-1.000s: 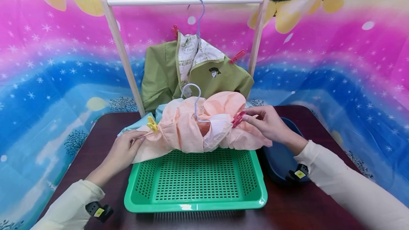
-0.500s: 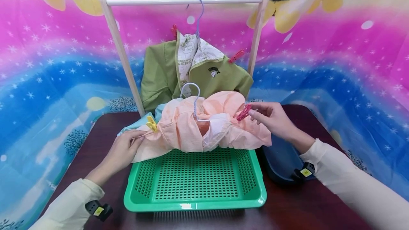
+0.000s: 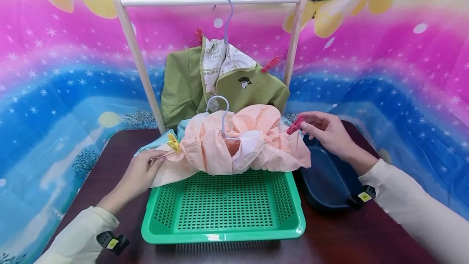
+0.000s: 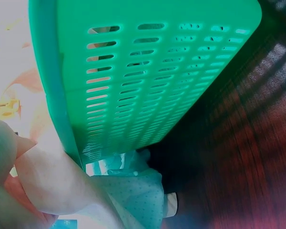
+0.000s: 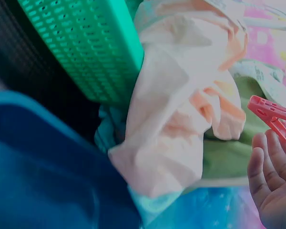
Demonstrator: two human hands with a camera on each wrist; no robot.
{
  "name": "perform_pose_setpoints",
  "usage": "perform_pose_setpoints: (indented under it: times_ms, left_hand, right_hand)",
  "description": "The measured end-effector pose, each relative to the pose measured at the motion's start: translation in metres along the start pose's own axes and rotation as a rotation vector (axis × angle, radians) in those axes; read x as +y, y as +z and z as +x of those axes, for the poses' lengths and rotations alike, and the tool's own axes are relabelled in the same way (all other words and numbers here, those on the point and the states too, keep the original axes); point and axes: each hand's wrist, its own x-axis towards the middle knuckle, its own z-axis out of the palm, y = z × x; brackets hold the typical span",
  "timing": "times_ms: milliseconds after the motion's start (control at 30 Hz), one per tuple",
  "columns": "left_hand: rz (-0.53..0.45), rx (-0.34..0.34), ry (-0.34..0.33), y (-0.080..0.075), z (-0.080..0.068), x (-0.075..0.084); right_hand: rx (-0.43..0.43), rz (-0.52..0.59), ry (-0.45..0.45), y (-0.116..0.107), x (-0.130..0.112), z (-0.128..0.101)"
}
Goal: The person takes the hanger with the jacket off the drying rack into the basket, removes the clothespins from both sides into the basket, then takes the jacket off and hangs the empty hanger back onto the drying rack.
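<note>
A peach garment (image 3: 210, 150) with a lavender hanger (image 3: 224, 119) at its neck lies across the back of a green basket (image 3: 223, 237). My left hand (image 3: 135, 176) pinches the garment's left end, beside a yellow clothespin (image 3: 173, 143) clipped to the cloth. To the right, my right hand (image 3: 331, 135) pinches a red clothespin (image 3: 295, 125) between thumb and fingertips. In the right wrist view this clothespin (image 5: 270, 114) is apart from the peach cloth, and the other fingers are loosely extended.
Behind, a green jacket (image 3: 183, 80) hangs from a wooden rack (image 3: 172, 2), with a red clothespin (image 3: 271, 64) at its right shoulder and another at its left. Light blue cloth (image 3: 157, 141) shows behind the peach garment. A dark blue basin (image 3: 322, 199) sits right of the basket.
My right hand has moved right, away from the garment's neck, carrying the red clothespin off the cloth. The left hand has stayed in place.
</note>
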Motion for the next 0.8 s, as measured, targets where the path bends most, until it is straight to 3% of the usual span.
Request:
perform_pose_setpoints:
  times_ms: [500, 800]
  left_hand:
    - [-0.011, -0.003, -0.015, 0.000, 0.000, -0.001]
    - [-0.012, 0.001, -0.005, -0.001, 0.001, 0.001]
  right_hand:
    - [0.103, -0.081, 0.164, -0.032, 0.035, -0.008]
    - [0.161, -0.006, 0.236, -0.034, 0.065, -0.011]
